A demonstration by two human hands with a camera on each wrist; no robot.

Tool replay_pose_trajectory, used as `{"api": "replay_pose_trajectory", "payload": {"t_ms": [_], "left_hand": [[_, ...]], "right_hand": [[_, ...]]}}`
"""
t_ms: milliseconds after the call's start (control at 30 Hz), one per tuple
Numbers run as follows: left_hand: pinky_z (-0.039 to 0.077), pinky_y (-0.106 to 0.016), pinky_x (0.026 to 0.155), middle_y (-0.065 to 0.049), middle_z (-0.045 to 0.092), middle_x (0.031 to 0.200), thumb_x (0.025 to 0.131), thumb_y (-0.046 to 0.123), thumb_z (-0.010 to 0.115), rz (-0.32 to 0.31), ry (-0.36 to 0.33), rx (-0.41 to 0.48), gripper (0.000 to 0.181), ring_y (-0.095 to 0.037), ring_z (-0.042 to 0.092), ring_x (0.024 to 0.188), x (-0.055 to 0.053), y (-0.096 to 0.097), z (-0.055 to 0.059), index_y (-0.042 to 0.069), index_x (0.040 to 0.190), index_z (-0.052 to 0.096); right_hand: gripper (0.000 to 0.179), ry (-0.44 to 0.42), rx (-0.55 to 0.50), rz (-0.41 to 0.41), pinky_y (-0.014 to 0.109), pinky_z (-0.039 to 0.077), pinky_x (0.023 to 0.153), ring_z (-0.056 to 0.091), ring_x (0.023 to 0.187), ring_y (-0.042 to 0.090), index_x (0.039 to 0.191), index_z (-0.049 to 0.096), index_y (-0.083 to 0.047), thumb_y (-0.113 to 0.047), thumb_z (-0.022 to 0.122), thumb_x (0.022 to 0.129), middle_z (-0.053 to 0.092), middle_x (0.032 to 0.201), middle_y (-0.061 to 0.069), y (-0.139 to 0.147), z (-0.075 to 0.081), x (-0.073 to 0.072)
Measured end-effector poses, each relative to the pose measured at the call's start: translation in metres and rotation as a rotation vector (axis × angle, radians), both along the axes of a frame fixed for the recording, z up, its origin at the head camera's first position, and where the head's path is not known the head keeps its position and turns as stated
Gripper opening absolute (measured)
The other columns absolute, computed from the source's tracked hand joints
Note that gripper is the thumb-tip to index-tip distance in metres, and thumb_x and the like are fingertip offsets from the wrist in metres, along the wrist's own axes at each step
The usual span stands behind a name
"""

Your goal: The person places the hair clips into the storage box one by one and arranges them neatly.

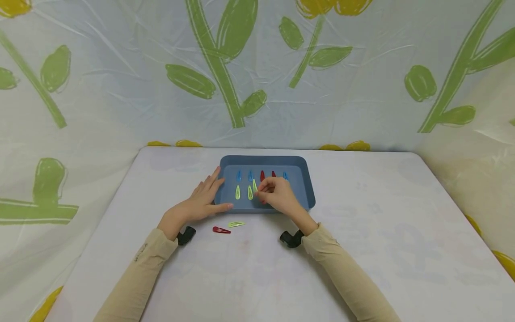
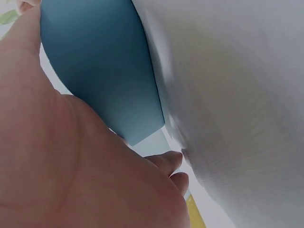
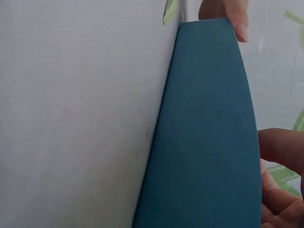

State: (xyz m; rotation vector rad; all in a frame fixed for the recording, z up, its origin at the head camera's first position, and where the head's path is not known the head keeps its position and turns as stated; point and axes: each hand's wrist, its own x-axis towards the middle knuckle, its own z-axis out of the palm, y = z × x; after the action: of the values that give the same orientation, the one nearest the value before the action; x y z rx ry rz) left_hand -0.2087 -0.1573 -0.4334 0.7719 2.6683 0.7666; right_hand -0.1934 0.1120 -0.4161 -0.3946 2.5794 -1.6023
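A blue-grey tray [image 1: 263, 210] holds snap hair clips in two rows. The back row has blue clips [image 1: 239, 175] and red clips [image 1: 262, 175]; in front lie two green clips [image 1: 238, 192]. My right hand [image 1: 278, 195] is over the tray, its thumb and fingertips pinching another green hair clip [image 1: 255, 185], tilted nearly upright. My left hand [image 1: 200, 200] rests against the tray's left side with fingers spread, the thumb at the near rim. In the left wrist view the tray's outer wall [image 2: 104, 66] shows beside the palm. The right wrist view hides the pinched clip behind the tray wall [image 3: 204, 123].
On the white table [image 1: 362, 250], just before the tray, lie a red hair clip [image 1: 221, 230] and a green hair clip [image 1: 236, 224]. A flower-patterned sheet [image 1: 141, 89] hangs behind the table. Dark wrist cameras [image 1: 290, 239] sit at both wrists.
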Motion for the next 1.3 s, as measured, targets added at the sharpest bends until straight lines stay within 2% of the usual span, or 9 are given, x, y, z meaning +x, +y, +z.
{"api": "replay_pose_trajectory", "payload": {"t_ms": [167,433,767,1033,1300], "left_hand": [[0.002,-0.060,0.117,-0.002,-0.018,0.165,0.093,0.062,0.057,0.002,-0.006,0.007,0.096,-0.041,-0.002,0.150,-0.0013,-0.0007,-0.0006,0.002,0.157,0.019],[0.002,-0.060,0.117,-0.003,-0.018,0.165,0.093,0.062,0.057,0.002,-0.001,0.000,0.096,-0.041,-0.002,0.150,-0.0022,-0.0006,-0.0012,0.002,0.157,0.019],[0.001,-0.059,0.118,-0.003,-0.018,0.165,0.092,0.063,0.057,0.002,0.001,-0.004,0.097,-0.040,-0.002,0.150,-0.0027,-0.0006,-0.0042,0.002,0.157,0.019],[0.001,-0.060,0.117,-0.002,-0.020,0.164,0.093,0.063,0.057,0.001,-0.010,0.001,0.096,-0.042,-0.002,0.150,-0.0016,-0.0013,-0.0034,0.003,0.157,0.018],[0.000,-0.060,0.117,-0.002,-0.020,0.164,0.092,0.063,0.057,0.003,-0.009,-0.008,0.097,-0.043,-0.002,0.150,-0.0009,-0.0010,-0.0025,0.002,0.157,0.018]], "right_hand": [[0.005,0.003,0.035,0.009,0.029,0.054,0.059,0.065,0.060,0.019,0.085,0.068,-0.001,-0.001,0.071,0.088,0.067,0.075,0.007,-0.0011,-0.0019,0.0001],[0.007,0.011,0.058,0.011,0.028,0.055,0.058,0.062,0.059,0.015,0.082,0.067,-0.001,0.000,0.072,0.086,0.065,0.074,0.006,-0.0041,-0.0043,0.0015],[0.009,-0.032,0.052,-0.060,0.031,0.057,0.058,0.067,0.058,0.020,0.080,0.067,-0.001,-0.001,0.075,0.086,0.067,0.071,0.006,-0.0023,-0.0095,-0.0022],[0.008,-0.085,0.038,-0.127,0.032,0.058,0.058,0.069,0.056,0.022,0.081,0.068,0.001,0.000,0.076,0.084,0.068,0.067,0.008,0.0020,-0.0050,-0.0033],[0.008,-0.142,0.085,-0.189,0.030,0.058,0.060,0.070,0.056,0.019,0.083,0.071,0.001,-0.001,0.078,0.082,0.069,0.066,0.007,0.0057,-0.0031,-0.0048]]}}
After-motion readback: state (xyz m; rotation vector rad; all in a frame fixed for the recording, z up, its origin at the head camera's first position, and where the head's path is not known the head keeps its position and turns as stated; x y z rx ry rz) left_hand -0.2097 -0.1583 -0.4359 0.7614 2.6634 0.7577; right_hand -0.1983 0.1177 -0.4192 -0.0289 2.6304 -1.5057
